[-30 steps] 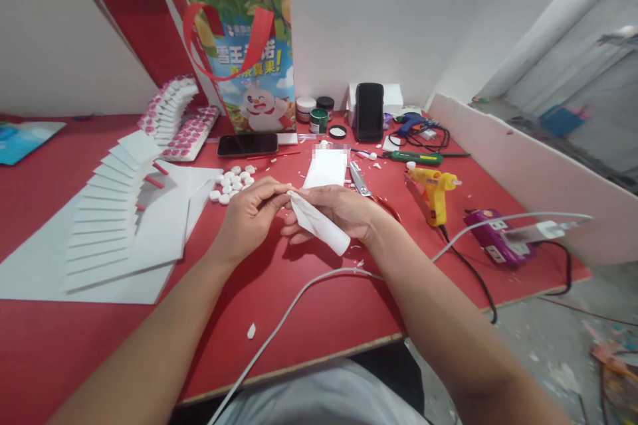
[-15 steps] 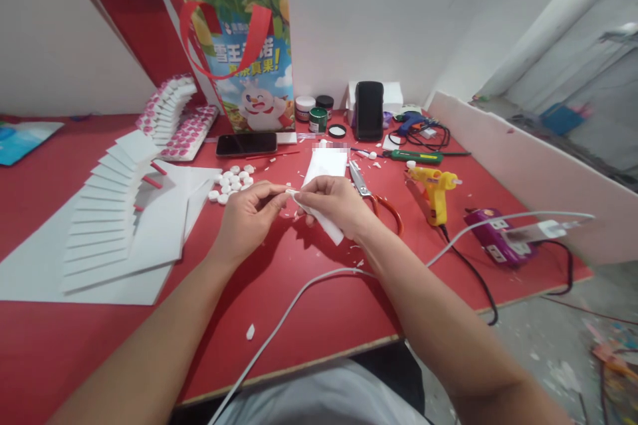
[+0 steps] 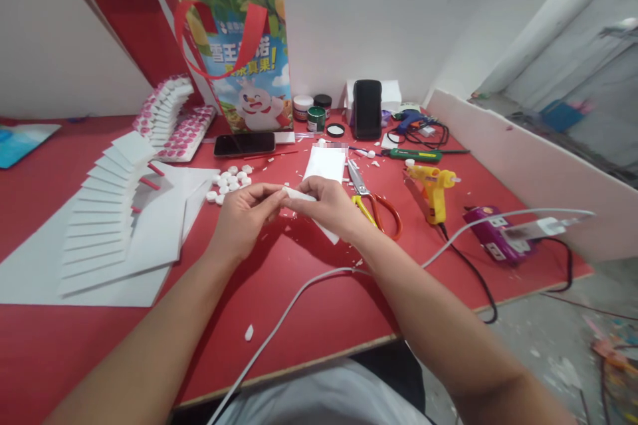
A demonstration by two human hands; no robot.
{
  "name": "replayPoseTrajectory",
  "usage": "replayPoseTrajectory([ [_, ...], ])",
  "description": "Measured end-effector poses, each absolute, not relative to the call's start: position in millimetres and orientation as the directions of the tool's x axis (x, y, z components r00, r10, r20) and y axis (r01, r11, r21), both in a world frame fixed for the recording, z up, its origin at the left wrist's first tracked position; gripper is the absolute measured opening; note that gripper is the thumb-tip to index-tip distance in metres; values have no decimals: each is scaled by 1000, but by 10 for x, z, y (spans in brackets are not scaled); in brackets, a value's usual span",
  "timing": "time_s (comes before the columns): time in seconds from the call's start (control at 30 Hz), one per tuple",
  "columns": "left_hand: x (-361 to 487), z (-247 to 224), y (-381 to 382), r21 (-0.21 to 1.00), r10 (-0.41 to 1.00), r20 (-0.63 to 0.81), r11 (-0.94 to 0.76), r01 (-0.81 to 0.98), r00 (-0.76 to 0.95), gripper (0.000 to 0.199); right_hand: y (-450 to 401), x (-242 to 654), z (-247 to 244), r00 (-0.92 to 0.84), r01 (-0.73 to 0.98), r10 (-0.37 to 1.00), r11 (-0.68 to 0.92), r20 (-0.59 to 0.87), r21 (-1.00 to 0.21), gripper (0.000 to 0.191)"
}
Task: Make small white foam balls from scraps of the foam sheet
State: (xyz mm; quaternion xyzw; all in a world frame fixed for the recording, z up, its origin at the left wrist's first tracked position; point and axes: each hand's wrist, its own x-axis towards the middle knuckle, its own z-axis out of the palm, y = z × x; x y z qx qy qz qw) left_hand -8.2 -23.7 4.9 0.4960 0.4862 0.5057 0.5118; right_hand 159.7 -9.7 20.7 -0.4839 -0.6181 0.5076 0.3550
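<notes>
My left hand (image 3: 243,218) and my right hand (image 3: 333,202) meet over the middle of the red table, fingers closed. Pinched between their fingertips is a small narrow white piece (image 3: 299,194), partly hidden by the fingers; its material is unclear. Under and behind my right hand lies a flat white sheet (image 3: 321,165). Several small white rounded pieces (image 3: 230,179) are grouped just beyond my left hand. To the right of my right hand rest scissors (image 3: 357,178) with orange-red handles, beside a yellow handle (image 3: 365,210) of something half covered by the hand.
A fanned white layered model (image 3: 100,219) stands on white boards at left. Behind are a colourful bag (image 3: 254,73), a phone (image 3: 244,143) and paint jars (image 3: 316,119). A yellow glue gun (image 3: 434,192) and purple power block (image 3: 498,236) sit right. A pale cable (image 3: 299,302) crosses the front.
My left fingers have closed in toward my right hand, and more of the white piece shows along the right thumb. A yellow handle beside the scissors has come into sight.
</notes>
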Motion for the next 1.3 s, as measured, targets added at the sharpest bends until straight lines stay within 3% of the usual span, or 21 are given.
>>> replayPoseTrajectory([
  [0.1, -104, 19, -213, 995, 998, -13, 20, -98, 64, 16, -64, 1677, 237, -353, 159, 918, -133, -182, -978, 26],
  [0.27, -134, 44, -211, 1000, 997, 12, -15, 28, 78, 21, -13, 1807, 251, -318, 301, 945, 22, -79, -953, 9],
  [0.43, -161, 108, -215, 966, 991, 99, -117, 232, 87, 24, 4, 1862, 303, -353, 75, 914, -184, -199, -980, 17],
  [0.57, -187, 93, -204, 963, 982, 124, -153, 221, 140, 26, 13, 1863, 334, -412, -50, 838, -414, -359, -909, 22],
  [0.77, -228, 92, -214, 968, 961, 114, -165, 191, 251, 21, 62, 1887, 300, -391, -231, 847, -470, -361, -852, 24],
  [0.97, -217, 169, -210, 904, 951, 191, -267, 335, 241, 19, 43, 1907, 334, -424, -89, 767, -565, -482, -820, 28],
  [1.3, -181, 148, -233, 784, 889, 320, -443, 434, 328, 18, 32, 1917, 288, -522, 57, 712, -520, -470, -852, 28],
])
